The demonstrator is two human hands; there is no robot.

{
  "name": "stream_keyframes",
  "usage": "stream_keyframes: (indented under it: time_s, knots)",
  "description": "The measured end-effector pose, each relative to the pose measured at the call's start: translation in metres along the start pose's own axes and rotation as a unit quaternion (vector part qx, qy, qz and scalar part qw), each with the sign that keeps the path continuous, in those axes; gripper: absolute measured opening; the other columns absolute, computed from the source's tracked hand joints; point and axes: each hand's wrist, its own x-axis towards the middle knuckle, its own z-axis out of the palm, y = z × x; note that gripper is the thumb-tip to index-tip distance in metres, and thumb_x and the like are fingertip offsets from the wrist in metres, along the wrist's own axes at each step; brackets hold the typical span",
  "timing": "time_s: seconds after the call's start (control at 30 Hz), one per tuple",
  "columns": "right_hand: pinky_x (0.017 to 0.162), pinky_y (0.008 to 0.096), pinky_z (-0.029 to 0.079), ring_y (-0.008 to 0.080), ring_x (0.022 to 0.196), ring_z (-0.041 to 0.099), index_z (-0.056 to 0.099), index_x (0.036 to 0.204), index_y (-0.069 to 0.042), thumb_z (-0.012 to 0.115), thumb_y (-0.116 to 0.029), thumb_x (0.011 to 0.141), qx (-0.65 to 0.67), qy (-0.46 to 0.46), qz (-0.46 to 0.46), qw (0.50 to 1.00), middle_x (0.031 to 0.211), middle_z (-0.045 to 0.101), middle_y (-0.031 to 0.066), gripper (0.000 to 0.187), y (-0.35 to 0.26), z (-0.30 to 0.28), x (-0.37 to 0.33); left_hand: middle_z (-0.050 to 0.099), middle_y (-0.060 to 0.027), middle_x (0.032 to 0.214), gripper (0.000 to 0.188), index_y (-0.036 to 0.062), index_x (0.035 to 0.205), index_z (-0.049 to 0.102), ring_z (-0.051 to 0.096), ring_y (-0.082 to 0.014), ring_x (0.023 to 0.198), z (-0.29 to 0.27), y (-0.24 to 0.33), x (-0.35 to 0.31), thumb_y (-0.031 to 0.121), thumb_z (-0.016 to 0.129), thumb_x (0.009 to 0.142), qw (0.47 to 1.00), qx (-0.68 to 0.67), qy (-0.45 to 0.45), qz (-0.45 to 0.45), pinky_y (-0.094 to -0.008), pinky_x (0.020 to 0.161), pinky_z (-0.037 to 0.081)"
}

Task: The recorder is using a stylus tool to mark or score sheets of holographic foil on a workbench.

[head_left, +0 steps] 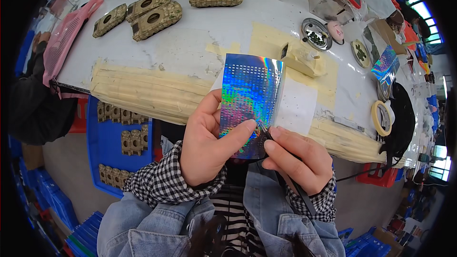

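while both hands meet over the lap, just below the table edge, the scene reads so:

left hand: the left hand (205, 146) grasps the holographic sticker sheet (250, 100) from its left side, thumb pressed across the lower front, fingers curled behind it.

right hand: the right hand (297, 159) is clenched around thin black tweezers (285, 176), thumb and forefinger pinching them near the tip; the tip touches the lower right corner of the sheet, just beside the left thumb.

sheet: it is held upright in the air in front of the table edge, shiny rainbow face toward the camera, with rows of small squares on it. a white backing sheet (297, 104) shows behind it on the right.

table: the white worktable (200, 33) has its near edge wrapped in cream masking tape, with more tape patches on top.

on the table, far left: camouflage toy tank hulls (157, 19) lie in a loose group, well apart from the hands.

on the table, right: a round metal dish (316, 33) with small dark parts, a cream plastic part (302, 59) just behind the sheet, a second holographic sheet (385, 64) farther right, and a roll of masking tape (381, 118) near the edge.

left edge: a pink mesh basket (66, 38) overhangs the table.

below the table: a blue tray (102, 147) holds more tan parts.

clothing: checked cuffs, denim jacket and a striped top.
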Motion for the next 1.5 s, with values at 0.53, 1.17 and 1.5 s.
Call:
stream_keyframes:
  time_s: [0.53,1.17,1.5]
  knots:
    - [0.074,0.0335,0.059,0.0274,0.087,0.069,0.068,0.098,0.002,0.076,-0.01,0.074,0.003,-0.003,0.0,1.0,0.098,0.067,0.0163,0.028,0.0,0.001,-0.001,0.062,-0.0083,0.112,0.045,-0.0013,0.127,0.043,0.061,-0.0115,0.1,-0.001,0.0,-0.001,-0.005,0.06,0.086,1.0,-0.004,0.007,-0.003,-0.0251,0.087,0.049]
    - [0.074,0.0314,0.056,0.0244,0.088,0.068,0.069,0.104,-0.001,0.076,-0.008,0.074,0.132,-0.033,0.148,0.98,0.101,0.067,0.0143,0.031,-0.003,-0.011,0.001,0.063,-0.012,0.109,0.042,-0.0008,0.124,0.038,0.063,-0.014,0.096,-0.001,-0.003,0.0,-0.005,0.058,0.087,1.0,-0.01,0.0,-0.006,-0.0279,0.084,0.053]
    - [0.075,0.0282,0.052,0.0216,0.084,0.066,0.068,0.103,0.001,0.069,-0.003,0.082,0.273,0.014,0.241,0.931,0.097,0.068,0.0146,0.022,0.005,-0.008,-0.002,0.064,-0.015,0.106,0.044,-0.0033,0.125,0.033,0.066,-0.018,0.093,0.003,0.001,-0.001,-0.005,0.056,0.088,1.0,-0.02,-0.002,-0.012,-0.0319,0.081,0.056]
